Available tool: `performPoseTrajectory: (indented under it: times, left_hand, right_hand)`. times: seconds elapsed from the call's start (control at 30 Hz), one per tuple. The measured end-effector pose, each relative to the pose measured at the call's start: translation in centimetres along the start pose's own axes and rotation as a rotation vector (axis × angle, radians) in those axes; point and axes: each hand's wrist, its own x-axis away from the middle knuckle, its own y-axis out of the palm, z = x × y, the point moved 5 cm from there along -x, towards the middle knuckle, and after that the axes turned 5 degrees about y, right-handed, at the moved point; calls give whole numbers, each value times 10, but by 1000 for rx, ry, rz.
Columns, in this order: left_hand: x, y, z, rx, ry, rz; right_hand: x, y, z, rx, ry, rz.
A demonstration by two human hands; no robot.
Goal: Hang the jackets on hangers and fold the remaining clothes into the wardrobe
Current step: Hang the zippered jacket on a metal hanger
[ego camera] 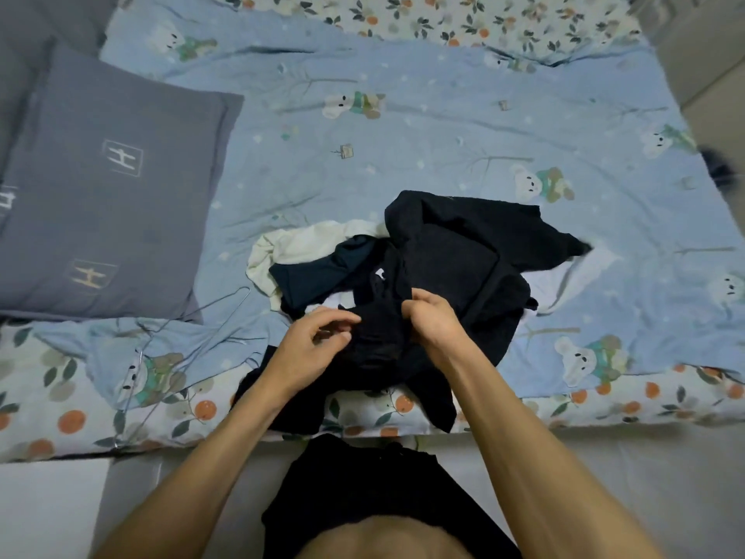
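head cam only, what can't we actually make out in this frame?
- Black garment, head view: which kind it is; bunched up, and both hands cover its middle.
- Cream garment: mostly buried under the dark pile.
- Wire hangers: count unclear; thin and overlapping.
- Dark object at the right edge: blurred, cut off by the frame.
- Left hand, right hand: fingertips sunk in the cloth.
- Wardrobe: out of frame.
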Motion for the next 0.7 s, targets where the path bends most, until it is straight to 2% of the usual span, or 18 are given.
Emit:
performPoseTrajectory:
  times: [0.07,0.13,0.3,0.4,0.53,0.6,0.7]
  left_hand:
    - [-15,-1,-2,-64,-21,67]
    - [-35,10,0,-176,-3,49]
    - [-87,68,25,-475,228,-241]
    - [-110,114,40,-708,367,-374]
    - [-143,158,58,-950,442,-430]
    - [-156,167,69,-990,443,-390]
    - [-175,175,93,-917,301,-275]
  right_hand:
    - [5,-19,3,111,-44,42]
    - [9,-42,7,243,-101,69]
    - [25,-82,6,403,-241,190]
    - [39,-106,3,360,-310,308]
    - [64,-146,-12,219,-371,450]
    - [73,-166,-19,131,-373,513]
    - [84,-200,-33,33,-409,611]
